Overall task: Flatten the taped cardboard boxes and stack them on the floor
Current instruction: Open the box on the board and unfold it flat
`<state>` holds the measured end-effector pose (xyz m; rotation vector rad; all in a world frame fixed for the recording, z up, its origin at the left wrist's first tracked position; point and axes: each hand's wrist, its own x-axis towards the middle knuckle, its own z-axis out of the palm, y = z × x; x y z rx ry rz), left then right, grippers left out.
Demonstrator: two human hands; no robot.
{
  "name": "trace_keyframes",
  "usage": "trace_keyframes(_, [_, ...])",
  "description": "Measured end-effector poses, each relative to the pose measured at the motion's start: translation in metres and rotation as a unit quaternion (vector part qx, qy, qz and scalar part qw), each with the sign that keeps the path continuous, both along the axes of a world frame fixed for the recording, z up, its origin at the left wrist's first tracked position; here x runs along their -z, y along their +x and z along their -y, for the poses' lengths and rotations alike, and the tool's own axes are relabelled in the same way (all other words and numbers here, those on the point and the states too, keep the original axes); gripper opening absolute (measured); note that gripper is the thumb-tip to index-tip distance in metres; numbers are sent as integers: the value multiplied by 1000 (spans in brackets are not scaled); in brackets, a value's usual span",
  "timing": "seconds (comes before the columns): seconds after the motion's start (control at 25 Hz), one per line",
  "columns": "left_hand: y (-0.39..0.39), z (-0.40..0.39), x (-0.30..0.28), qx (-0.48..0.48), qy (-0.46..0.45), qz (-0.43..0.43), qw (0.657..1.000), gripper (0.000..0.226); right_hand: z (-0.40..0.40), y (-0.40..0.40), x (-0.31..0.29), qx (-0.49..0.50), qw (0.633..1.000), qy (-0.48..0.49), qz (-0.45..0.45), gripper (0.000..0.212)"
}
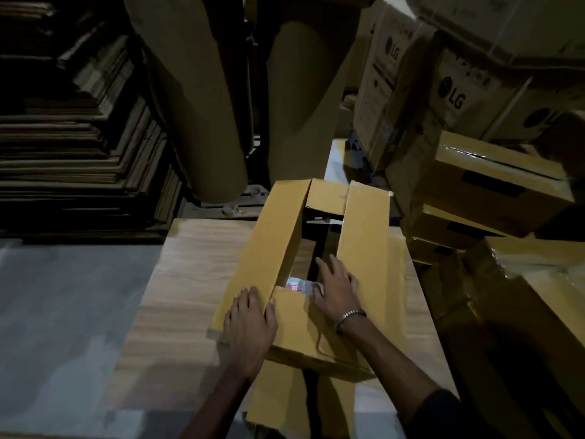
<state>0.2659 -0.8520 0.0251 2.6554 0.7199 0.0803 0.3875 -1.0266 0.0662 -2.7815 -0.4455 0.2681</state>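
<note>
A yellow-brown cardboard box (364,236) lies on a wood-grain table (190,280), its long flaps spread apart over a dark gap. My left hand (250,324) presses flat on the near end of the left flap (272,248). With straight fingers, my right hand (337,288) rests on the near short flap (300,324) and reaches toward the gap. A small roll of tape (296,285) shows in the opening between my hands. Another flap (278,403) hangs down below the table's front edge.
Taped boxes (493,182) and LG cartons (456,93) pile up at the right. Two large brown paper rolls (196,106) stand behind the table. Flattened cardboard (79,160) is stacked high at the left. Grey floor (57,312) lies left of the table.
</note>
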Motion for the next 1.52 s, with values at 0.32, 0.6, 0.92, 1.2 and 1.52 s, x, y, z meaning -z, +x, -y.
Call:
trace_keyframes(0.32, [20, -12, -11, 15, -50, -91, 995, 50, -76, 91, 10, -262, 944, -191, 62, 80])
trace_keyframes(0.6, [26, -2, -6, 4, -2, -88, 996, 36, -82, 127, 17, -392, 891, -182, 137, 44])
trace_keyframes(0.92, [42, 26, -16, -75, 24, -82, 994, 17, -94, 160, 10, -488, 835, -206, 148, 31])
trace_keyframes(1.2, [83, 34, -5, -211, 51, -61, 974, 59, -94, 191, 7, -537, 800, -231, 132, 61])
trace_keyframes(1.52, [81, 40, 3, -165, 62, -33, 984, 54, -92, 319, -2, -419, 856, -275, 127, 66])
